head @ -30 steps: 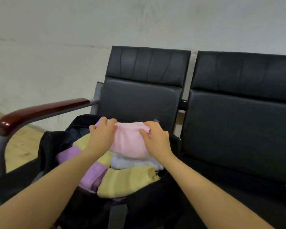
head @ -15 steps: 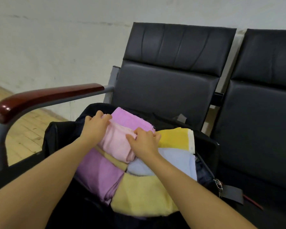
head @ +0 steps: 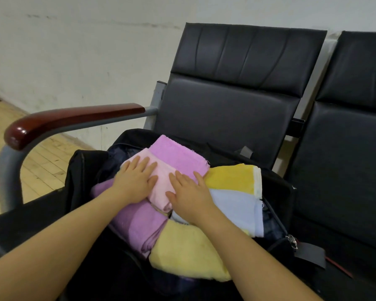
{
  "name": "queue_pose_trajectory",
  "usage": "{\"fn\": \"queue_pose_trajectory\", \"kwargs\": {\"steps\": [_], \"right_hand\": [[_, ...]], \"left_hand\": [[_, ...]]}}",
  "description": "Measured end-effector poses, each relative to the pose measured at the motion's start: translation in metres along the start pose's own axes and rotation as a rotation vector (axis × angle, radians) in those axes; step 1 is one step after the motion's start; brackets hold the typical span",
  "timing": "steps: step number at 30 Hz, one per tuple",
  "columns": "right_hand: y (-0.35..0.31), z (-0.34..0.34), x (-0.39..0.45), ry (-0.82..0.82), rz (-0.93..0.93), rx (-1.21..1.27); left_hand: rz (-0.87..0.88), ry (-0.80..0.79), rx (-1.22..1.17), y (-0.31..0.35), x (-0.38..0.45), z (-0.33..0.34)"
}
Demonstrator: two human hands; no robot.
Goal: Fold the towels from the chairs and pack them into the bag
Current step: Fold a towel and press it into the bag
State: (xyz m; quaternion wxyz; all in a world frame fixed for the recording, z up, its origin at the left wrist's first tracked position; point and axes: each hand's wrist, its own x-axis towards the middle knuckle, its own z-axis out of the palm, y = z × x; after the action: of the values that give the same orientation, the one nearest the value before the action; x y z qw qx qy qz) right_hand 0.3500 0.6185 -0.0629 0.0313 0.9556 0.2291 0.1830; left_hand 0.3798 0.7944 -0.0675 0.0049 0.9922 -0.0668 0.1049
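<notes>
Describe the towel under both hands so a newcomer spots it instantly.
Find the open black bag on the chair seat beside the wooden armrest. Among its folded towels, the pink towel lies on top in the middle, paler than the purple ones beside it.

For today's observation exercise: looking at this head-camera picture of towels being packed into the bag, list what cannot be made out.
Head view, the only one:
- Inside of the black bag: covered by folded towels, so its depth and any lower layers are hidden.
- Pink towel: partly under the left hand and right hand, which lie flat on it.
- Right chair: cut off by the right edge.
- Zip pull: too small to read.
</notes>
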Motion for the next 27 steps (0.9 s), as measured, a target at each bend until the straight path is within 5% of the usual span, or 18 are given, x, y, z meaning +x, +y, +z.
{"fn": "queue_pose_trajectory", "kwargs": {"steps": [3,15,27], "right_hand": [[0.002,-0.001,0.001,-0.243,-0.027,0.086],[0.006,0.006,0.007,-0.396,0.100,0.137],[0.060,-0.075,-0.071,-0.065,0.251,0.173]], "left_hand": [[-0.008,-0.051,0.019,-0.007,0.008,-0.003],[-0.041,-0.072,0.046,-0.004,0.007,0.004],[0.068,0.121,-0.105,0.074,-0.039,-0.064]]}}
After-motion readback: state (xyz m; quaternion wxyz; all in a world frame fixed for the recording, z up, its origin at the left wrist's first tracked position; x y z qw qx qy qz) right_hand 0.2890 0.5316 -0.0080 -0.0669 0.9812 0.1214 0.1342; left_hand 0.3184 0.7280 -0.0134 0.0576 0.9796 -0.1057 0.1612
